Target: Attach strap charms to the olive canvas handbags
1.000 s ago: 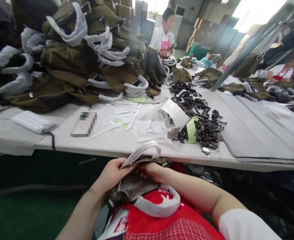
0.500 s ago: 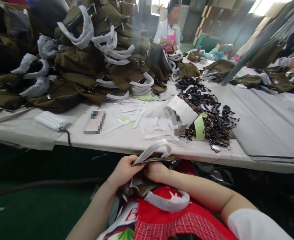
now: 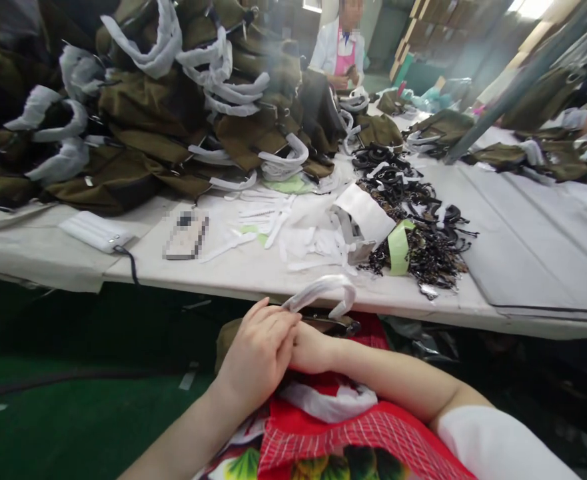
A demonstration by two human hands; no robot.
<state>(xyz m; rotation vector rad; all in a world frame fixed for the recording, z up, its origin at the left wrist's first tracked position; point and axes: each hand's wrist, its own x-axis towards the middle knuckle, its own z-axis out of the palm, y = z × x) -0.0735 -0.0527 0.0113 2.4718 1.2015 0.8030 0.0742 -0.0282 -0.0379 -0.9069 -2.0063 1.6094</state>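
An olive-brown handbag rests at my lap below the table edge. Its upper handle, wrapped in white, arches up past the rim, and another wrapped handle lies against my red apron. Across the bag's mouth lies my left hand, its fingers stretched out and reaching over the other hand. Bent at the wrist, my right hand is at the bag's opening; its fingers are hidden beneath the left hand and the bag.
Olive bags with wrapped handles are heaped on the table at the left. A phone, a white power bank with a cord, white strips and a pile of dark straps lie nearer. A co-worker stands beyond.
My left hand has gone from pinching the bag's rim to lying over my right hand, with fingers extended. The bag has shifted, and more of its left side shows.
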